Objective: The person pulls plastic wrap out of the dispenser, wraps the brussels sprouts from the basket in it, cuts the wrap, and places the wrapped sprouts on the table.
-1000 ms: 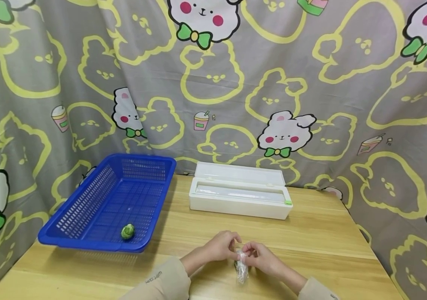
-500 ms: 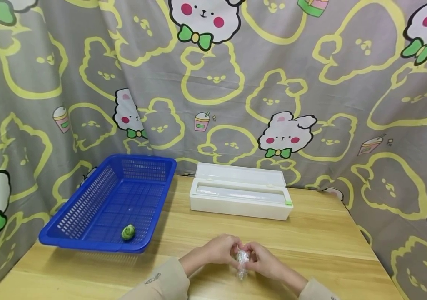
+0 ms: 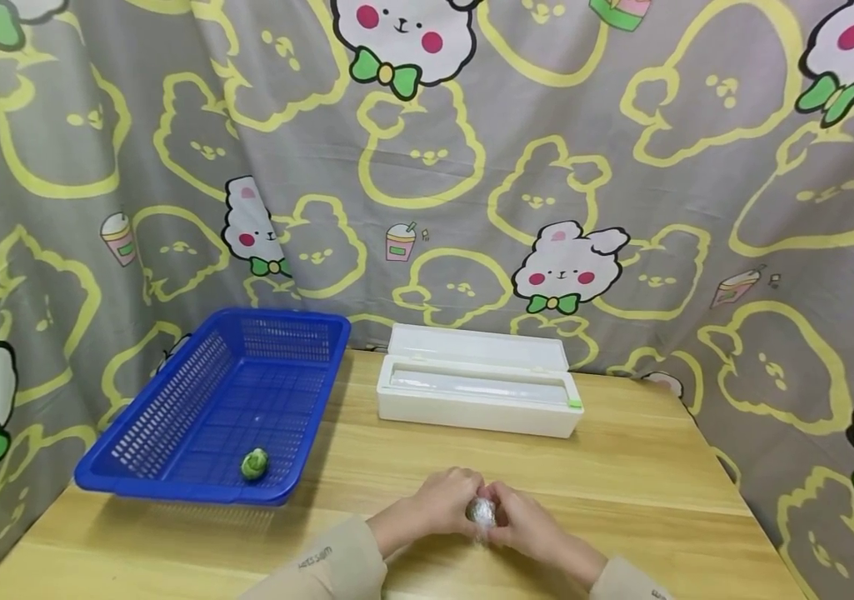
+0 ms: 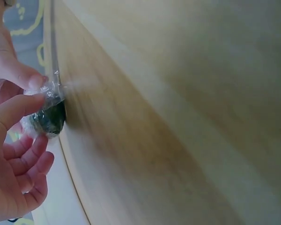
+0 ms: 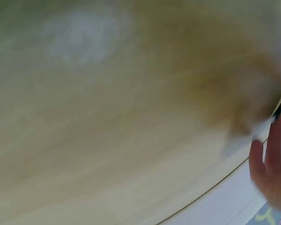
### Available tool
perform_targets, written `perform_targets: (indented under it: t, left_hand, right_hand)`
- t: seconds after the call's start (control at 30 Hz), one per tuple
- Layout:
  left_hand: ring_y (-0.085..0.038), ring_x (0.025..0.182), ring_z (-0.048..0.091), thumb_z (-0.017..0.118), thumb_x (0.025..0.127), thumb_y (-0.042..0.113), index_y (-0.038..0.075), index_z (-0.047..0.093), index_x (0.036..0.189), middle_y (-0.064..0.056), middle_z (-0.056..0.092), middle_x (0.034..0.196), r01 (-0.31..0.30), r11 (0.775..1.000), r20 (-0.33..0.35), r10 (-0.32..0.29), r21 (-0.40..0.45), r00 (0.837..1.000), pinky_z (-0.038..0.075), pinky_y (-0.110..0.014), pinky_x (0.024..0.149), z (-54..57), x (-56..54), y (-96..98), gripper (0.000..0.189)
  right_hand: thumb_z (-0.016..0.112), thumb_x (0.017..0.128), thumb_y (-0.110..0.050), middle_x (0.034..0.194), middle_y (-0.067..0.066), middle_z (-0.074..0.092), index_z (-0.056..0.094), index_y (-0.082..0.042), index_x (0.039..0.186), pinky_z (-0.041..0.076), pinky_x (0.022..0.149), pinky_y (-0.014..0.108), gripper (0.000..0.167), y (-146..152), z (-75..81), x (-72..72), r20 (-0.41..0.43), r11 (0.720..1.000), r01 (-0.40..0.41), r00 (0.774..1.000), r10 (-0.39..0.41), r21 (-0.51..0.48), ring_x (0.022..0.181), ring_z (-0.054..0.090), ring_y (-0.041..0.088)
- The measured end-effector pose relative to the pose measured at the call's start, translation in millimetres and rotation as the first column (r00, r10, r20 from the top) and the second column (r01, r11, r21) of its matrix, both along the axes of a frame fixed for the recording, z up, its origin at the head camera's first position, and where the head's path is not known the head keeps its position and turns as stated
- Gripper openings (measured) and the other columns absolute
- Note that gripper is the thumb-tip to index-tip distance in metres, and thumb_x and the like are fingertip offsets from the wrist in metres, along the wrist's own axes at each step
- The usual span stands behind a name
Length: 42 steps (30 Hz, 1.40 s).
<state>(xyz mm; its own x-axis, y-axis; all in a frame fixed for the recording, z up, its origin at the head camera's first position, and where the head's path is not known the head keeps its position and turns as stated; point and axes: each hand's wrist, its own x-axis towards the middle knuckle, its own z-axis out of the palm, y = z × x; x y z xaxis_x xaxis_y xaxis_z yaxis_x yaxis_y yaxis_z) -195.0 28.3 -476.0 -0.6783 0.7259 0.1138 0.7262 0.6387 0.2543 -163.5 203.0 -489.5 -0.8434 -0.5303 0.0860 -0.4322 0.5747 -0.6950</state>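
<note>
A small, roundish green vegetable wrapped in clear cling film is between both hands, over the front of the table. My left hand holds it from the left, and my right hand grips it from the right. Up close in the left wrist view, the dark green vegetable shows through crinkled film, with a loose bit of film sticking up near the thumbs. In the right wrist view, only part of the right hand appears at the edge, with the vegetable mostly cut off by the frame.
A blue plastic basket stands at the left, with a Brussels sprout inside near its front corner. Behind the hands, a white cling film dispenser has its lid raised. A patterned curtain hangs behind the wooden table.
The film tail that hung toward the front has been gathered in, and the bundle looks rounder. Both hands have closed in around it, while the basket and dispenser stay put.
</note>
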Motion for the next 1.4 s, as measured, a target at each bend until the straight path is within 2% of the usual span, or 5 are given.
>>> perform_targets:
  t: [0.3, 0.47, 0.67, 0.83, 1.4]
  left_hand:
    - [-0.001, 0.071, 0.048, 0.081, 0.066, 0.022, 0.011, 0.054, 0.105, 0.005, 0.056, 0.084, -0.020, 0.980, 0.268, -0.034, 0.197, 0.963, 0.042, -0.013, 0.061, 2.6, -6.6, -8.6, 0.049]
    - [-0.012, 0.060, 0.055, 0.070, 0.080, 0.027, 0.000, 0.045, 0.122, -0.002, 0.060, 0.075, -0.271, 0.881, 0.544, 0.019, 0.388, 0.839, 0.047, -0.023, 0.055, 8.4, -12.9, -11.5, 0.056]
    - [-0.025, 0.069, 0.061, 0.061, 0.087, 0.023, -0.006, 0.042, 0.127, -0.010, 0.062, 0.083, -0.382, 0.807, 0.699, -0.051, 0.449, 0.713, 0.050, -0.034, 0.067, 4.6, -11.7, -12.8, 0.053]
    - [-0.017, 0.075, 0.058, 0.074, 0.071, 0.004, -0.004, 0.036, 0.132, -0.008, 0.055, 0.095, -0.348, 0.825, 0.677, -0.056, 0.446, 0.734, 0.049, -0.026, 0.068, 0.5, -10.3, -12.4, 0.072]
    - [-0.004, 0.071, 0.047, 0.081, 0.064, 0.017, 0.004, 0.060, 0.115, 0.003, 0.059, 0.088, -0.126, 0.980, 0.306, 0.073, 0.157, 0.949, 0.041, -0.015, 0.063, 0.7, -4.9, -10.7, 0.057]
  right_hand:
    - [0.068, 0.080, -0.019, 0.089, 0.005, 0.054, 0.048, 0.007, 0.111, 0.043, 0.062, 0.020, 0.046, 0, 4.9, -4.6, 0.176, 0.990, 0.087, 0.982, -0.067, -0.108, 0.075, 0.049, 0.010]
    - [0.075, 0.068, -0.008, 0.091, 0.006, 0.050, 0.044, -0.002, 0.103, 0.043, 0.063, 0.020, 0.048, -9, 8.3, -5.0, -0.043, 0.950, 0.294, 0.953, -0.300, -0.110, 0.077, 0.048, 0.013]
    - [0.074, 0.069, -0.004, 0.095, 0.001, 0.045, 0.045, -0.006, 0.101, 0.046, 0.068, 0.022, 0.043, -12, 2.8, 5.6, -0.253, 0.985, 0.148, 0.953, -0.166, -0.090, 0.082, 0.047, 0.009]
    - [0.068, 0.076, -0.002, 0.093, -0.002, 0.044, 0.046, -0.006, 0.096, 0.049, 0.073, 0.023, 0.030, -8, -2.6, 10.4, -0.307, 0.995, 0.036, 0.949, -0.064, -0.097, 0.084, 0.049, 0.009]
    - [0.070, 0.076, -0.010, 0.107, 0.010, 0.051, 0.047, 0.007, 0.118, 0.046, 0.062, 0.018, 0.050, -11, -3.5, 6.4, -0.026, 0.989, 0.136, 0.990, -0.138, -0.062, 0.074, 0.050, 0.010]
